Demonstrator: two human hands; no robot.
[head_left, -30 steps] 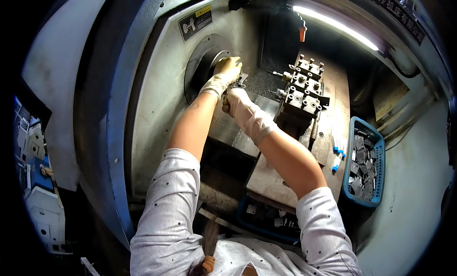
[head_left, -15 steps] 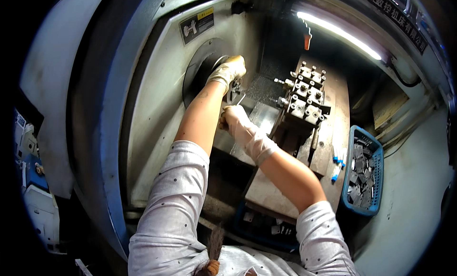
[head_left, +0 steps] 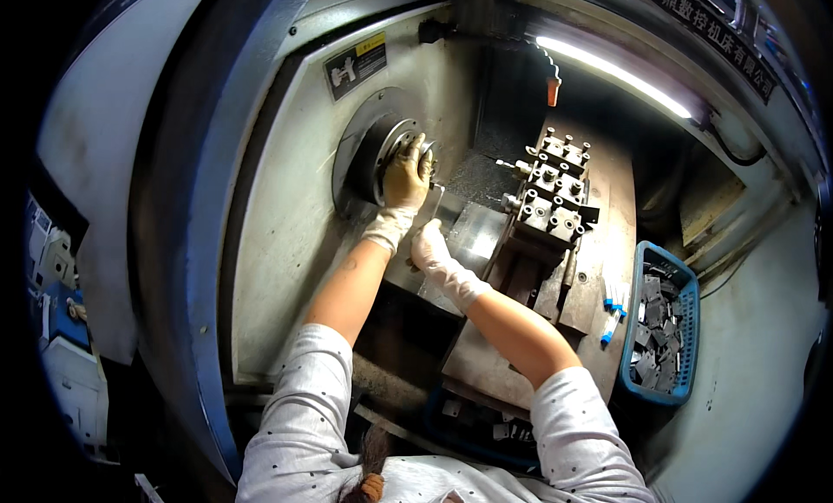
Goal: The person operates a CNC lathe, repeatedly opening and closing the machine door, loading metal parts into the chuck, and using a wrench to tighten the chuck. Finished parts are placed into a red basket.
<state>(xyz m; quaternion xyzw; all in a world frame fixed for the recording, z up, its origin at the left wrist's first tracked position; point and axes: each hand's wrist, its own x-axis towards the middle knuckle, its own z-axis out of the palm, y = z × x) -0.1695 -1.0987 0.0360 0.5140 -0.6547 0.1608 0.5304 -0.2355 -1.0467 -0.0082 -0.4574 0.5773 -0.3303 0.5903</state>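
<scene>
My left hand [head_left: 406, 178], in a thin pale glove, lies against the face of the round metal lathe chuck [head_left: 373, 160]. Its fingers are stretched out and slightly apart, covering part of the chuck face. Lower and to the right, my gloved right hand [head_left: 429, 248] is closed around a thin bent metal rod that looks like a hex key [head_left: 439, 201]. The key's upper end points up near the chuck's right side. Whether its tip touches the chuck, I cannot tell.
To the right stands a tool post block [head_left: 555, 186] with several bolts and tools pointing at the chuck. Blue-tipped tools [head_left: 614, 308] lie on the bed near a blue basket [head_left: 640, 329] of metal pieces. A lamp tube [head_left: 612, 76] glows above the machine interior.
My left hand has moved down and opened from a closed grip, baring more of the chuck. My right hand has dropped slightly with the key.
</scene>
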